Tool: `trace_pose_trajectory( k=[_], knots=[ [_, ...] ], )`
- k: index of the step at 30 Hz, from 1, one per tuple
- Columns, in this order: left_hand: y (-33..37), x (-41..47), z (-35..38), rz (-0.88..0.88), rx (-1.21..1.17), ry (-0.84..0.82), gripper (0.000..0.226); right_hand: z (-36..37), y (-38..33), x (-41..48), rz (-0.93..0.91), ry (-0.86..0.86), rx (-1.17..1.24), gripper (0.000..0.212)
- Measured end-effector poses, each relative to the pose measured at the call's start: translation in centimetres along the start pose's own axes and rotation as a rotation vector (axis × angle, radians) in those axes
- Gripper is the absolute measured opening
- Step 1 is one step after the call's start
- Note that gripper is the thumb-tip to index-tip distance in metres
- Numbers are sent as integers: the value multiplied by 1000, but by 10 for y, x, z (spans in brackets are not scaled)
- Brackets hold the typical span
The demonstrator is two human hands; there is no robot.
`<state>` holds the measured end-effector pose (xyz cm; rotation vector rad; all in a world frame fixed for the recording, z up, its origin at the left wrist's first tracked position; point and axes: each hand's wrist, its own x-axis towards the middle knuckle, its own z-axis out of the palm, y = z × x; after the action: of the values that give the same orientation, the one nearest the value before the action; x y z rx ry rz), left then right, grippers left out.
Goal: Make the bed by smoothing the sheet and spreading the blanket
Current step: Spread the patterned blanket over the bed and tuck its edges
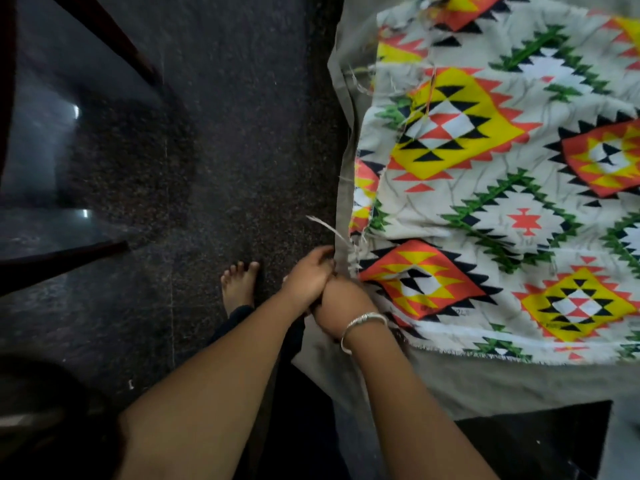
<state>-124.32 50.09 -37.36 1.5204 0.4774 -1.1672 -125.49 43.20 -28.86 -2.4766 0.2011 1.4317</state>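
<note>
The patterned blanket (485, 202) lay spread flat over the bed, its bright diamond print reaching almost to the near side edge. The grey-beige sheet (485, 386) lay under it, showing as a plain strip along that edge and across the near end, where it draped down towards the dark speckled floor (225, 133).

Both hands met at the blanket's near corner. The left hand (308, 277) had its fingers curled over the sheet's hanging edge, gripping it just where loose frayed threads (332, 232) stuck out. The right hand (341, 303), a silver bangle (363, 323) on its wrist, pressed against the left with its back to the camera. It looked curled into the cloth, but its fingers were hidden, so I could not tell whether it held blanket, sheet or nothing. A bare foot (239, 285) stood on the floor beside the bed.

Both cloths looked thin, light and limp. They would probably follow a pull at once, wrinkle easily and slide over each other. The blanket's raw edges were fraying, so tugging on the threads risked unravelling more. A better hold was likely a full pinch of cloth a little inside the corner, with one hand on each layer so that drawing the sheet taut did not drag the blanket askew
</note>
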Motion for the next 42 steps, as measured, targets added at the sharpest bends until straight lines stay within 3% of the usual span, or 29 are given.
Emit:
trace_pose_trajectory(
  k=[2,6,10,13,17,20,23,27,30,32,33,34,36,39,42],
  knots=[
    [65,-13,-19,49,-68,38,38,-43,-16,11,-6,108,76,38],
    [147,-7,-55,247,-65,85,35,-121,-40,29,-95,370,73,45],
    [210,-7,-79,354,-105,76,33,-184,-48,43,-172,659,29,34],
    [241,-1,-85,373,-89,48,33,-227,-37,58,-97,878,-33,31],
    [278,22,-81,409,-30,59,42,-279,-13,81,46,977,-90,30],
    [317,50,-74,452,-8,79,44,-311,-1,102,122,960,-106,43],
    [365,86,-61,509,-61,37,45,-342,13,129,146,804,-118,58],
    [408,122,-38,454,-65,-27,53,-347,23,155,146,743,-102,60],
    [419,138,-32,383,-120,162,52,-347,23,165,66,961,-85,45],
    [427,146,-36,336,-138,344,19,-357,20,169,-15,1152,-51,22],
    [431,151,-40,315,-133,358,10,-366,18,170,-37,1196,-57,13],
    [435,156,-45,299,-117,341,19,-377,14,171,-48,1199,-56,11],
    [439,163,-57,299,-31,331,18,-389,4,176,-45,1149,-62,15],
    [438,171,-85,307,13,482,9,-396,-24,191,-96,1081,-89,22],
    [425,179,-104,203,9,464,29,-410,-42,199,-42,686,-94,20]
  ],
)
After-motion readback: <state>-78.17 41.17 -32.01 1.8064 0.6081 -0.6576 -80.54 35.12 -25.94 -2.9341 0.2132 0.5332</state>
